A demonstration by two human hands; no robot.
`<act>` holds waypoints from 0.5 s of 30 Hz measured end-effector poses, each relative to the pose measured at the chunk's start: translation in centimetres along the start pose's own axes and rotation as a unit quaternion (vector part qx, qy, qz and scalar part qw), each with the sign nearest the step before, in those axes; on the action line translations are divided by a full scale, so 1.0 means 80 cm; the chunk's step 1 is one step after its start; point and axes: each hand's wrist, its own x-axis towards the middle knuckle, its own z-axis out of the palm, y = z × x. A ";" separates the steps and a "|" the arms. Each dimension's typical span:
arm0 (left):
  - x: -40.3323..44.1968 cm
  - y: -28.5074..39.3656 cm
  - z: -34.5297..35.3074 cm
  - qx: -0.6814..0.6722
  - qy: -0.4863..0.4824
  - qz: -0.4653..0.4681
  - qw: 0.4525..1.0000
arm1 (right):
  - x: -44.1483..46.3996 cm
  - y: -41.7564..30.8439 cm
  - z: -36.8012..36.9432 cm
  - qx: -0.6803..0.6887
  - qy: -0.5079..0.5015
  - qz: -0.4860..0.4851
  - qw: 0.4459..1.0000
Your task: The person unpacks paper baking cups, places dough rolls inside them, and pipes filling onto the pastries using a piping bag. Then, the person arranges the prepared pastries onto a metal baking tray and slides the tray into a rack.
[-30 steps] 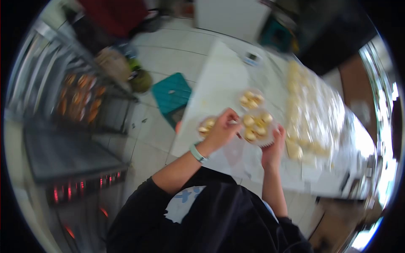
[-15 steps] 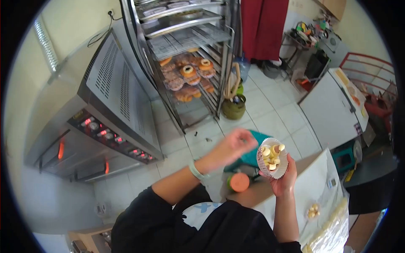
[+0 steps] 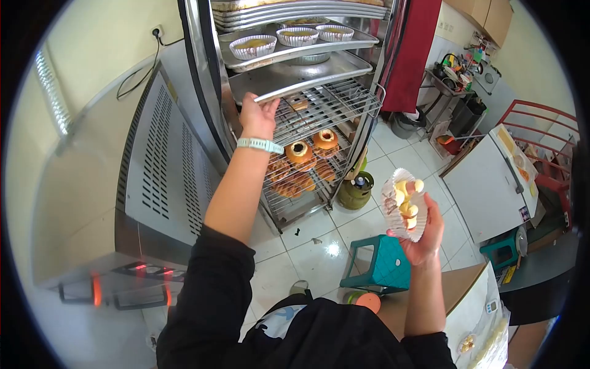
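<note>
My left hand [image 3: 258, 115], with a pale band at the wrist, is closed on the front edge of a metal baking tray [image 3: 307, 83] in the tall rack. On the tray above stand fluted paper cups [image 3: 297, 37] with a yellowish filling. Out to the right, my right hand [image 3: 425, 237] holds a white fluted paper cup [image 3: 392, 212], tilted on its side toward me. Pale yellow and brown pieces [image 3: 408, 200] lie in that cup; I cannot tell exactly what they are. Below my left hand, round filled buns [image 3: 300, 152] sit on a wire shelf.
An oven [image 3: 163, 147] stands on the left. A green gas cylinder [image 3: 355, 192] is beside the rack, and a teal stool [image 3: 380, 263] is on the tiled floor in front of me. At lower right is a table [image 3: 464, 320]; a white chest [image 3: 485, 184] stands farther right.
My left hand has moved from near the paper cup up to the rack tray and taken hold of it. The rack appears nearer. My right hand still holds the cup.
</note>
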 end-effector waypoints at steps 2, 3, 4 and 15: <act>-0.017 -0.003 -0.005 -0.016 -0.015 -0.016 1.000 | 0.010 -0.014 0.007 -0.015 -0.009 -0.005 1.000; -0.031 -0.005 -0.005 -0.031 -0.014 -0.026 0.999 | 0.014 -0.019 0.011 -0.030 -0.018 -0.009 0.999; -0.042 -0.006 -0.008 -0.026 -0.027 -0.018 0.999 | 0.015 -0.027 0.020 -0.034 -0.024 -0.007 0.999; -0.216 -0.011 -0.027 0.020 -0.076 -0.125 0.989 | 0.045 -0.071 0.040 -0.073 -0.070 -0.032 0.994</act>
